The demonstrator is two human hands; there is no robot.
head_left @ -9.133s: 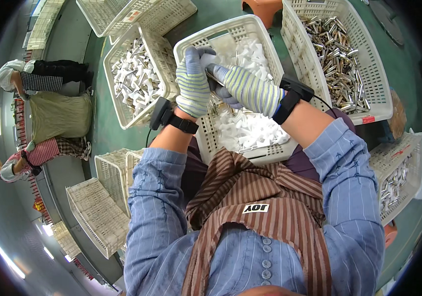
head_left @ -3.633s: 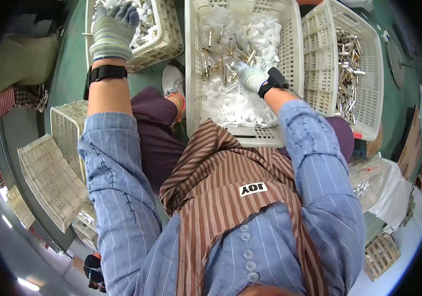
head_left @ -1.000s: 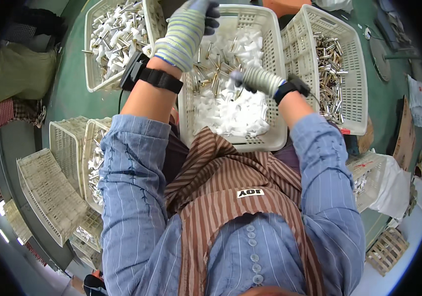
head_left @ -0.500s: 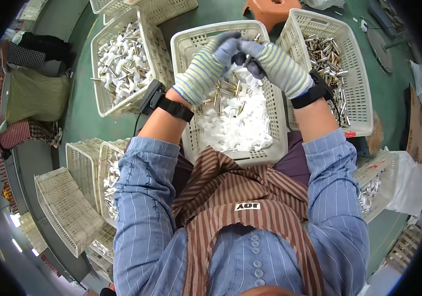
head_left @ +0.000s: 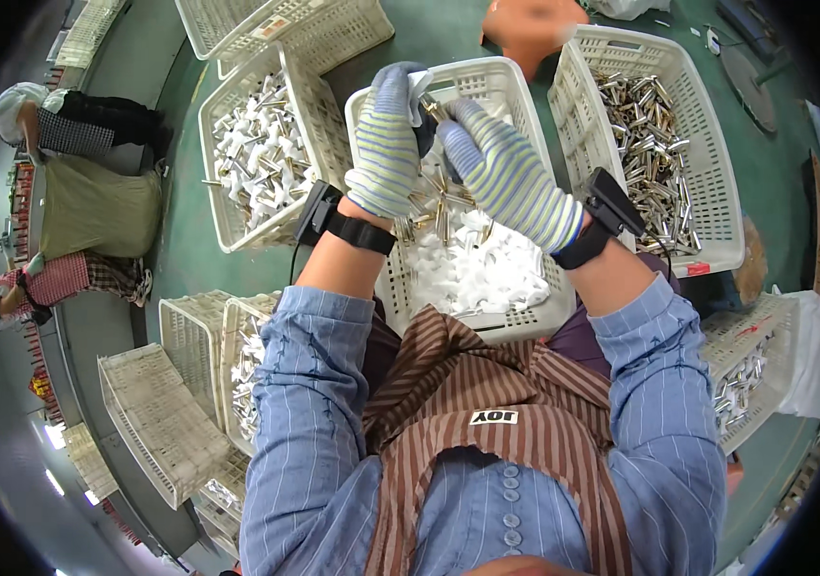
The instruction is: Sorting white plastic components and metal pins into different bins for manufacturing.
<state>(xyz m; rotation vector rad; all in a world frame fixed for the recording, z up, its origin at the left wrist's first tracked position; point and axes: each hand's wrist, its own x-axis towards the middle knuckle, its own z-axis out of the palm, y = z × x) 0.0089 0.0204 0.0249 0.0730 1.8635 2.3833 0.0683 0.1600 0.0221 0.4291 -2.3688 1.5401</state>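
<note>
Here, in the head view, a seated person works over a white basket [head_left: 525, 322] set between the knees, where both hands can meet above it without stretching. The left hand [head_left: 386, 144] and right hand [head_left: 506, 173], both in striped knit gloves, come together over the far end of the basket. Their fingertips close from either side on a small metal piece [head_left: 432, 108] with a scrap of white at it; the left hand is curled nearly closed, and the right pinches with its fingers bent, so the piece is steadied from both sides. How it sits inside the grip cannot be told. Below the hands the basket holds loose metal parts [head_left: 434, 216] at its far half and white parts [head_left: 477, 274] at its near half.

A basket of white-capped parts [head_left: 256, 154] stands to the left, and a basket of bare metal parts [head_left: 650, 125] to the right, each within one arm's reach. A black band with a small box [head_left: 611, 206] sits on each wrist. More baskets [head_left: 155, 422] are stacked at lower left, and two other people [head_left: 55, 278] sit beyond.
</note>
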